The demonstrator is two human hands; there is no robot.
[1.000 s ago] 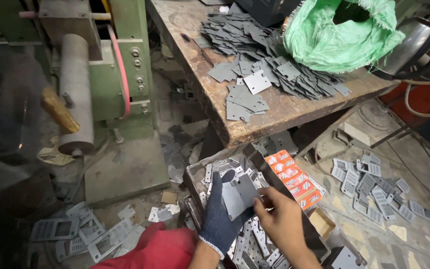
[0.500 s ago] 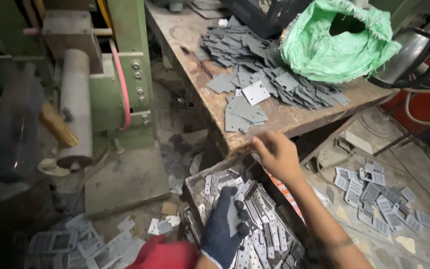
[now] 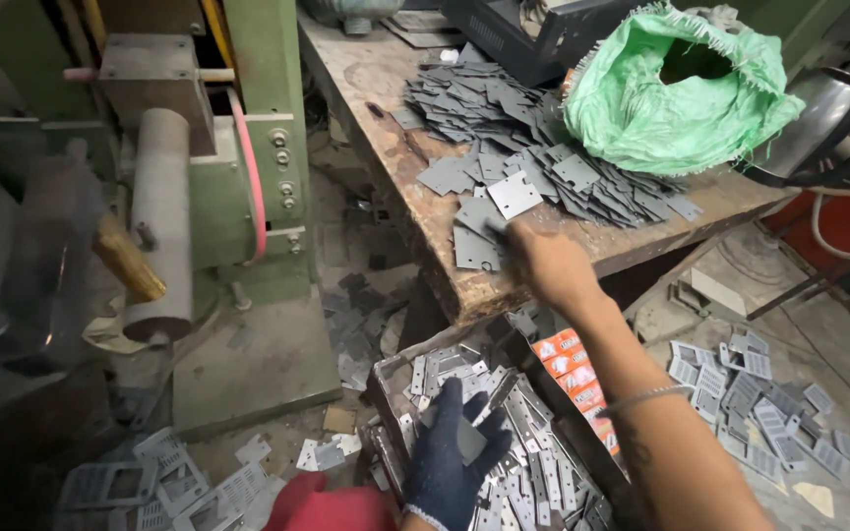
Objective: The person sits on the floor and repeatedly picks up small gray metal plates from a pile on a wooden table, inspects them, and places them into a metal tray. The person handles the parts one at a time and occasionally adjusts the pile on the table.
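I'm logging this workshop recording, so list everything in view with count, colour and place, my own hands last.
Flat metal plates: a large pile, grey, on the bench.
Wooden bench: one, brown and worn, upper middle.
Sack: one, green, open, on the bench at right.
Machine: one, green, at left.
Box of narrow metal strips: one, grey, on the floor below the bench.
Punched scrap sheets: many, grey, on the floor at right; more at lower left.
Left hand: dark blue glove, resting on the strips.
Right hand: bare, fingers at the plates on the bench edge.
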